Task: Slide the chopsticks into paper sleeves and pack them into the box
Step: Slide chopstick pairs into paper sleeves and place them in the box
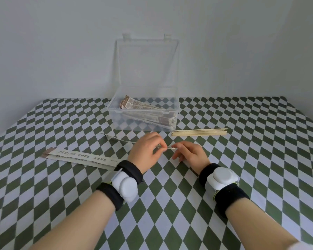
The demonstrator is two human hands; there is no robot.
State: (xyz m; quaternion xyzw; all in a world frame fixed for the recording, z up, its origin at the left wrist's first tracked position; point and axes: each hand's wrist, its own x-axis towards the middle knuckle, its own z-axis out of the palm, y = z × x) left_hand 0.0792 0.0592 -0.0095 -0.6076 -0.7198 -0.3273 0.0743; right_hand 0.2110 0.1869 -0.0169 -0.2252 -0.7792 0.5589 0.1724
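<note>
Both hands meet over the middle of the green-and-white checked counter (242,159), just in front of the box. The left hand (145,150) has its fingers curled, and its grip is closed on a paper sleeve (116,138). This sleeve shows nearly edge-on as a thin strip running away to the left, slightly above the cloth. The right hand (191,153) faces it, thumb and forefinger pinched on a thin pale end (169,148) that bridges the small gap between the two hands. The other right fingers are spread loosely downward. That end is small and blurred, so it may be a chopstick tip at the sleeve's mouth, but I cannot tell for sure. A bundle of bare chopsticks (199,132) lies flat on the counter near the box's front right corner, pointing right. The clear plastic box (114,120) stands at the far side by the wall, its lid (146,62) raised upright behind it. Inside it several sleeved chopsticks (152,114) lie in a slanted heap. To the left, near the left wrist, flat empty sleeves (79,156) with printed characters lie overlapping on the cloth. Each wrist wears a black band (130,173) carrying a white rounded device (125,186).
</note>
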